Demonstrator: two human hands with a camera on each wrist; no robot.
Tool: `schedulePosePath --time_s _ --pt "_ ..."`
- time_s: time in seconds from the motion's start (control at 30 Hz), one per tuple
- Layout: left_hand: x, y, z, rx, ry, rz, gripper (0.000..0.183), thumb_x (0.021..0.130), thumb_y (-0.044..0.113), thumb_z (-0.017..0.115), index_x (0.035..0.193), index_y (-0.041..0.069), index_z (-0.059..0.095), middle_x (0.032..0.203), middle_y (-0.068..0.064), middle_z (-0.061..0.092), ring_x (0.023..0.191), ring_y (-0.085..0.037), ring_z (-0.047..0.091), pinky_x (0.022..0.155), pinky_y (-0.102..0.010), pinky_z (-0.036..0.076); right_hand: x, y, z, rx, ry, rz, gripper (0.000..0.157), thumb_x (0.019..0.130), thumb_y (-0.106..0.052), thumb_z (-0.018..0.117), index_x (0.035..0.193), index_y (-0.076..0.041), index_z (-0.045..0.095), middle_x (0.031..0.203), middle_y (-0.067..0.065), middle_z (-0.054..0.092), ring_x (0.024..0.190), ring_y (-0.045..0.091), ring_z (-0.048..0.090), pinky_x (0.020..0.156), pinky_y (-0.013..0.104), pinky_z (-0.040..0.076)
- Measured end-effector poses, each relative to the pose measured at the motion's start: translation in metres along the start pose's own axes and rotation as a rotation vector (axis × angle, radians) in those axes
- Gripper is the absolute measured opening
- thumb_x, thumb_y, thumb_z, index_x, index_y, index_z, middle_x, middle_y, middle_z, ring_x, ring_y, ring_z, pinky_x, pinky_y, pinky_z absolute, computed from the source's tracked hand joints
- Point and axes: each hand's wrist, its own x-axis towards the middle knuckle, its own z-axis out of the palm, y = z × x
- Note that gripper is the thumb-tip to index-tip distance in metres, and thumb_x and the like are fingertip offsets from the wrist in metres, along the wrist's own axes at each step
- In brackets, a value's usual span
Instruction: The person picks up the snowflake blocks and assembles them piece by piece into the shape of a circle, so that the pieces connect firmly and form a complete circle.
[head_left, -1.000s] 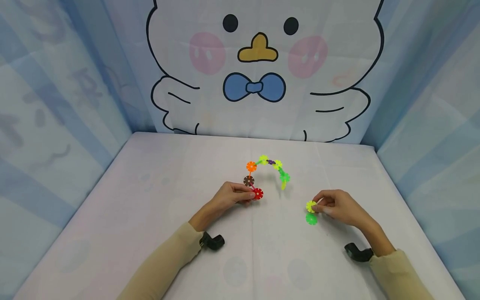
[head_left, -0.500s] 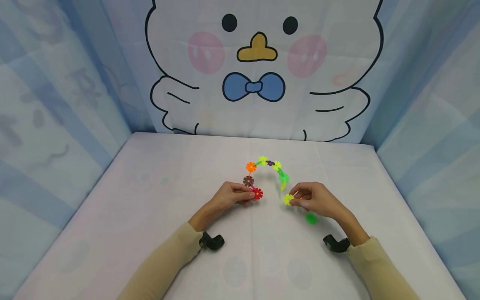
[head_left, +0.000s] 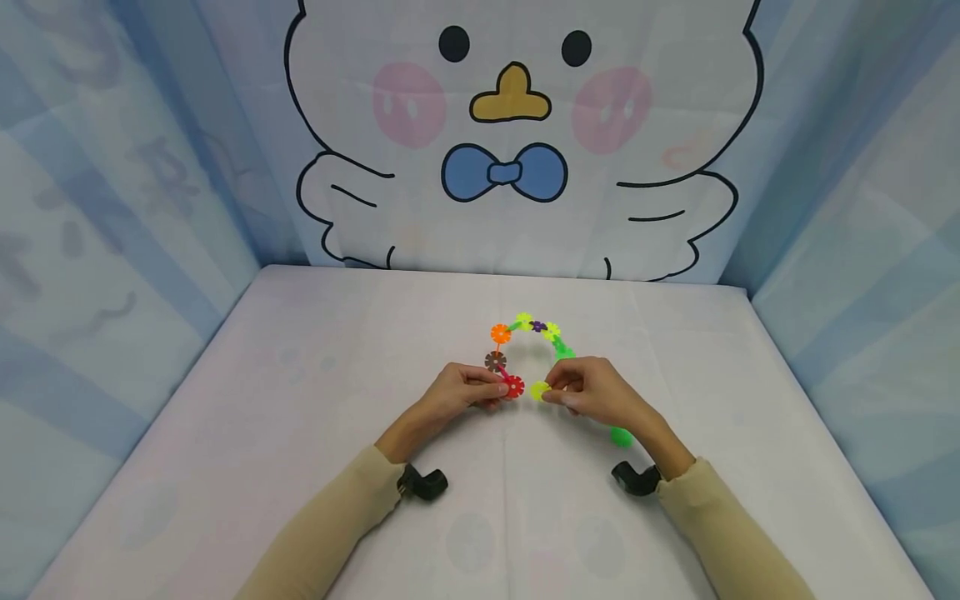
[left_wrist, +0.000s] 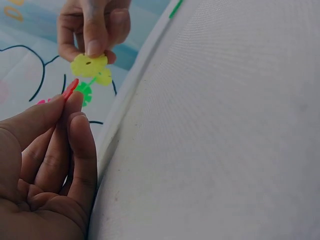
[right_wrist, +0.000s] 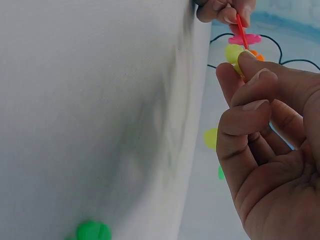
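In the head view my left hand [head_left: 459, 388] pinches a red snowflake disc [head_left: 514, 387] between thumb and fingers. This disc is one end of a curved chain of slotted plastic discs, with a brown disc [head_left: 495, 361], an orange disc [head_left: 500, 333] and a purple disc [head_left: 537, 327] along it. My right hand [head_left: 603, 392] pinches a loose yellow snowflake disc [head_left: 538, 391] a short way right of the red one, and it hides the chain's far right end. Seen from the left wrist, the yellow disc [left_wrist: 90, 65] is just beyond the red disc's edge [left_wrist: 71, 88].
A green disc [head_left: 622, 437] lies on the white-covered table [head_left: 337, 375], partly behind the right wrist. Black wrist mounts [head_left: 423, 483] stick out from both sleeves. A cloth backdrop [head_left: 510, 233] with a cartoon bird rises behind the table, and blue curtains [head_left: 112, 208] flank it.
My right hand has lifted the yellow disc from beside the green disc and carried it left, close to the red disc. The left hand has stayed in place, holding the red disc.
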Motion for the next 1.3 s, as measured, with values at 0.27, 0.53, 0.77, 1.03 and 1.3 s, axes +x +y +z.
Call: schedulePosePath --time_s 0.27,0.53,0.77,1.03,1.3 --pt "-0.001 -0.002 0.0 -0.004 0.008 -0.008 0.024 0.096 0.015 0.08 0.113 -0.002 0.079 0.094 -0.006 0.083 0.073 -0.01 0.07 0.075 -0.022 0.062 0.004 -0.008 0.004 -0.021 -0.007 -0.025 0.013 0.093 -0.013 0.082 0.101 -0.007 0.074 0.091 0.008 0.075 0.059 0.014 0.06 0.057 0.025 0.053" --pt "0.0 -0.004 0.0 -0.01 0.009 -0.007 0.025 0.096 0.016 0.08 0.113 -0.003 0.079 0.094 -0.006 0.083 0.073 -0.01 0.071 0.076 -0.022 0.063 0.005 -0.005 0.005 -0.039 -0.004 -0.025 0.01 0.094 -0.014 0.081 0.1 -0.009 0.075 0.092 0.007 0.076 0.06 0.013 0.061 0.057 0.025 0.053" --pt "-0.001 -0.002 0.001 -0.011 0.008 -0.017 0.024 0.096 0.015 0.08 0.113 -0.001 0.079 0.094 -0.006 0.083 0.074 -0.011 0.071 0.076 -0.022 0.062 0.005 -0.006 0.008 -0.085 0.023 -0.053 0.007 0.093 -0.016 0.083 0.097 -0.014 0.078 0.086 0.002 0.075 0.057 0.011 0.058 0.056 0.022 0.047" --pt "0.0 -0.002 0.0 0.001 0.002 -0.014 0.024 0.095 0.016 0.08 0.113 0.0 0.079 0.094 -0.006 0.083 0.074 -0.011 0.07 0.076 -0.022 0.062 0.005 -0.007 0.011 -0.129 0.049 -0.07 0.005 0.093 -0.018 0.083 0.095 -0.018 0.079 0.082 0.001 0.075 0.055 0.009 0.055 0.054 0.021 0.043" --pt "0.0 -0.001 -0.001 0.011 0.002 0.008 0.023 0.096 0.014 0.08 0.112 -0.003 0.079 0.094 -0.008 0.083 0.073 -0.011 0.07 0.075 -0.022 0.061 0.008 -0.006 0.013 -0.155 0.105 -0.136 0.004 0.091 -0.015 0.085 0.092 -0.015 0.082 0.078 0.001 0.076 0.056 0.006 0.053 0.053 0.02 0.044"
